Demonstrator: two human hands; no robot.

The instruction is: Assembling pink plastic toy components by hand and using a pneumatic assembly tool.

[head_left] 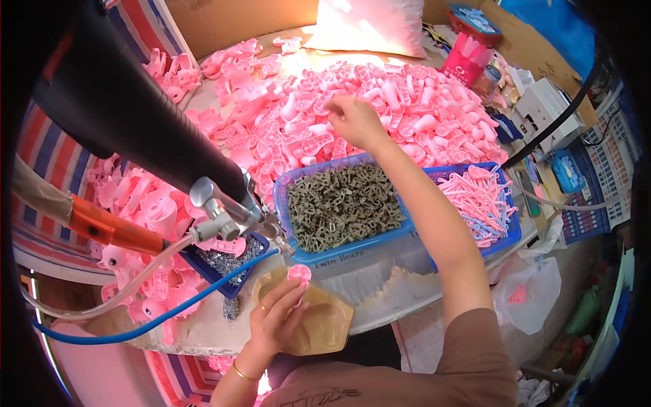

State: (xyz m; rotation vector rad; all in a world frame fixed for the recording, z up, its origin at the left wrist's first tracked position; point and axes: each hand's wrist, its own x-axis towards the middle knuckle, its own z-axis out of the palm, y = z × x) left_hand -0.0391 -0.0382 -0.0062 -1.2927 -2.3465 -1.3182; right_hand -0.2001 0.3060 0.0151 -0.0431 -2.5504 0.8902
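My left hand [274, 317] is closed on a small rounded pink plastic part [299, 274], held at the upper edge of a tan moulded fixture [332, 317] with hollows in it. Much of that part's lower side is covered by the fingers. Stretched out over a large heap of pink plastic toy pieces [413, 102], my right hand [357, 123] has its fingers bent together at the pieces. What lies between those fingertips, if anything, I cannot make out. Beneath my right forearm sits a blue tray [319, 258] full of small dark grey-green clips.
A blue basket [517, 234] of pink and blue sticks stands at the right. A dark tray [230, 290] of small screws is at the left, under a blue hose [156, 324]. A black machine arm [142, 108] and an orange-handled tool [112, 227] overhang the left side.
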